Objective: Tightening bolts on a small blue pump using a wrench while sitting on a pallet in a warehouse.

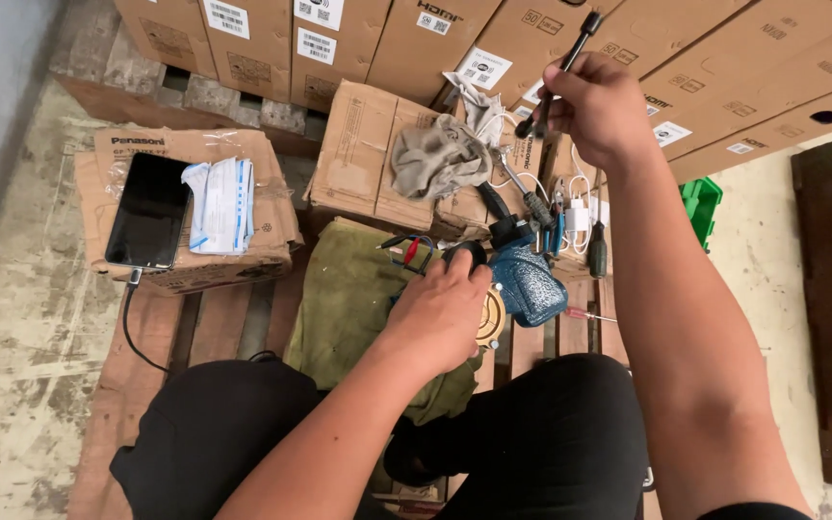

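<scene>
Wooden pallet [223, 327] on concrete floor, cardboard boxes [724, 58] stacked behind. I see my left hand [440, 313] cupped down over a black round part [466, 254] beside the blue bench vise [527, 279]. My right hand [601, 106], raised, fist closed around a black rod-like tool [570, 53]. Smartphone [149, 210] lies on a carton at left.

Single head-worn view, looking steeply down and slightly forward from above the seated person's lap. Close range: knees fill the bottom edge, pallet [233, 323] sits mid-frame, stacked boxes [724, 67] cross the top. No second view to compare.
</scene>
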